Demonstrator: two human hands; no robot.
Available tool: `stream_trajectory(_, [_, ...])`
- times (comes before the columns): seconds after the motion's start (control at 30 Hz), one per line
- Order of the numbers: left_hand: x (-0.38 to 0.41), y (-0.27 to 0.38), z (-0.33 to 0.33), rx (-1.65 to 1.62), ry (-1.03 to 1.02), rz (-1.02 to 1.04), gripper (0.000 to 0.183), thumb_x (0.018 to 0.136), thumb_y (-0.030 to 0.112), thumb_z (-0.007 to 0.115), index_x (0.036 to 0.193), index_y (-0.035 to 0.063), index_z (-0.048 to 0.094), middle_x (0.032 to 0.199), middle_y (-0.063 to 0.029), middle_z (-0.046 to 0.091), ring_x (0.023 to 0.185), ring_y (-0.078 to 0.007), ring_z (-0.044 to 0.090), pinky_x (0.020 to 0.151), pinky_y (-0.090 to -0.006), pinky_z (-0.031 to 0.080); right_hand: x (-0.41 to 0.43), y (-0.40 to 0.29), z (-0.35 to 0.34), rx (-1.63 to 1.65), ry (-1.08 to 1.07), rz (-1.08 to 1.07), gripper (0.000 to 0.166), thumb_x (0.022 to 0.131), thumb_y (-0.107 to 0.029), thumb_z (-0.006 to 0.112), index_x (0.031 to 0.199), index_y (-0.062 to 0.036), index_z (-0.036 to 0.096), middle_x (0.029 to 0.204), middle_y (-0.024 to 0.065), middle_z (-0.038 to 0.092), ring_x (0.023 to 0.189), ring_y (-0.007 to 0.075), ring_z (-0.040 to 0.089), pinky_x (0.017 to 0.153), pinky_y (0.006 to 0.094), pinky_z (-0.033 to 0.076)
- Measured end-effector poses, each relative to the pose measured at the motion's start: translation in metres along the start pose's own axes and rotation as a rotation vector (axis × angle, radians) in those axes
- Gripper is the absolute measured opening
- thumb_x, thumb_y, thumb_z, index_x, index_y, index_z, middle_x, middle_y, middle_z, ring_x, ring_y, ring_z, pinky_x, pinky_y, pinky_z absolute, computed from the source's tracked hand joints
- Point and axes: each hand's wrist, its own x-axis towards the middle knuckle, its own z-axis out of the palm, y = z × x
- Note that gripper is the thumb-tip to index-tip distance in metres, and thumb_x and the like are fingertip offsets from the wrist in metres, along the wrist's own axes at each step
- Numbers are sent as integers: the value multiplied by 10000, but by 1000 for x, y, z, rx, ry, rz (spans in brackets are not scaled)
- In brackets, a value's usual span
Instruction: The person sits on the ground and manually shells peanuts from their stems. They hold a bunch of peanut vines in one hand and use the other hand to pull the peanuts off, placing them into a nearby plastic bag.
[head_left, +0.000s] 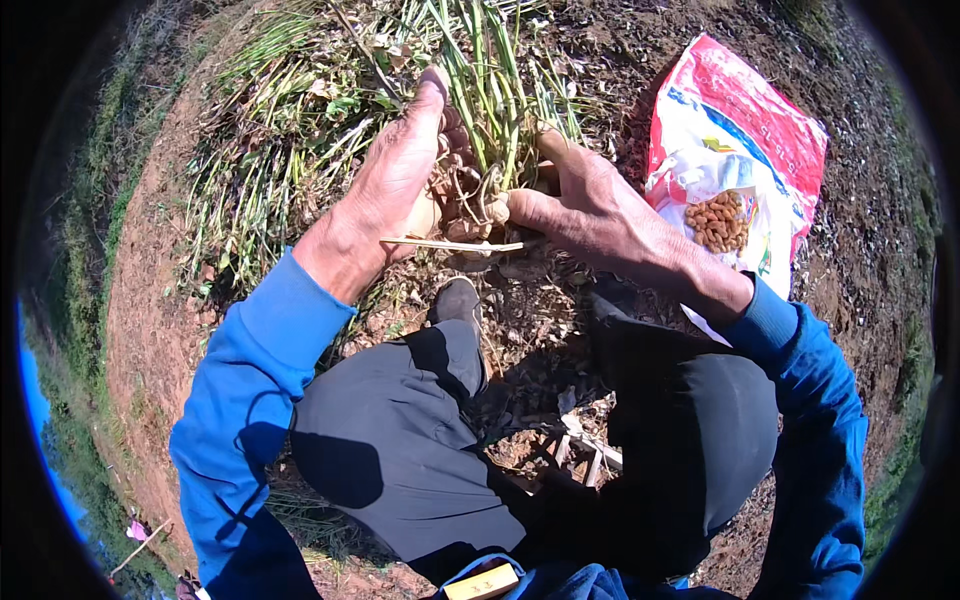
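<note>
A bunch of green-stemmed peanut plants (486, 82) stands between my hands, roots and pods toward me. My left hand (401, 169) cups the left side of the pod cluster (465, 202), its thumb pointing up and its fingers partly hidden behind the pods. From the right, my right hand (592, 199) grips the base of the stems, thumb beside a pale pod and index finger bent around the far side. A dry straw-coloured stalk (454, 244) lies crosswise just below the pods, by my left wrist.
Cut peanut plants (277, 150) are heaped at the left. A red and white printed sack (739, 112) lies on the soil at the right, bearing a small pile of peanuts (718, 222). My shoe (459, 304) rests on leaf litter below the bunch. Pale wooden pieces (589, 446) show between my legs.
</note>
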Motion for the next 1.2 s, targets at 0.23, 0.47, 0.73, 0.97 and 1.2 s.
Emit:
stream_trajectory(0.23, [-39, 23, 49, 108, 116, 269, 551, 921, 550, 574, 1225, 92, 565, 1008, -51, 695, 836, -131, 678, 727, -310, 593, -5, -76, -13, -377, 144, -106, 352, 944, -306, 599, 993, 42, 628, 697, 124, 642, 622, 166, 621, 553, 334, 485])
stream_trajectory(0.47, [-77, 0, 86, 99, 132, 219, 469, 863, 530, 680, 955, 71, 662, 741, 17, 592, 600, -72, 532, 534, -224, 445, -40, -110, 23, -874, 211, -294, 195, 861, -178, 609, 906, 12, 601, 640, 191, 621, 614, 384, 635, 578, 458, 508])
stream_trajectory(0.73, [-92, -37, 59, -219, 229, 110, 329, 956, 304, 563, 1135, 31, 610, 979, -109, 689, 854, -230, 695, 712, -336, 608, -72, -84, 49, -619, 79, -208, 528, 842, -290, 703, 1193, 58, 518, 942, 254, 603, 846, 365, 633, 741, 423, 514])
stream_trajectory(0.97, [-102, -36, 48, -425, 231, 129, 208, 904, 194, 602, 972, 0, 635, 860, -113, 680, 744, -204, 681, 724, -335, 586, -107, -72, 41, 339, 204, 69, 484, 887, -145, 704, 1304, 25, 528, 1206, 92, 612, 1123, 176, 578, 989, 330, 473])
stream_trajectory(1.2, [-88, -43, 65, -315, 259, 111, 167, 920, 153, 556, 886, 9, 634, 772, -69, 645, 678, -162, 631, 655, -297, 545, -114, -49, 35, -370, 448, -373, 234, 925, -150, 639, 1087, 19, 623, 889, 111, 643, 793, 149, 628, 691, 296, 505])
